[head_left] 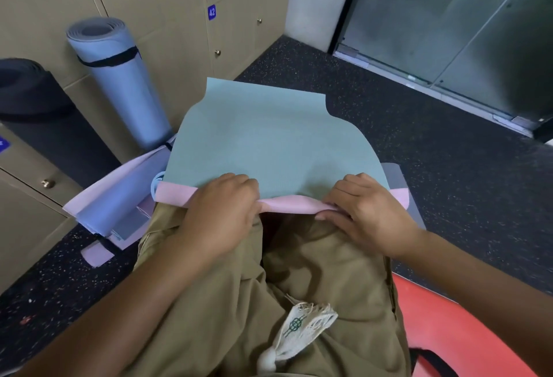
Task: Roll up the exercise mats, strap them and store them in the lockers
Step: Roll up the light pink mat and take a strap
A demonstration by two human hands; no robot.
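The left hand (223,212) and right hand (366,212) pinch the near edge of the green mat (269,143). Its long axis points away over open floor (434,152).

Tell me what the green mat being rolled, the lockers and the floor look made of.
Green mat: probably soft matte foam or rubber, pink underneath; its edge curls easily under both hands.
Lockers: smooth beige panels with metal knobs, laminate or painted metal, unclear which.
Floor: dark speckled surface, likely rubber gym flooring.
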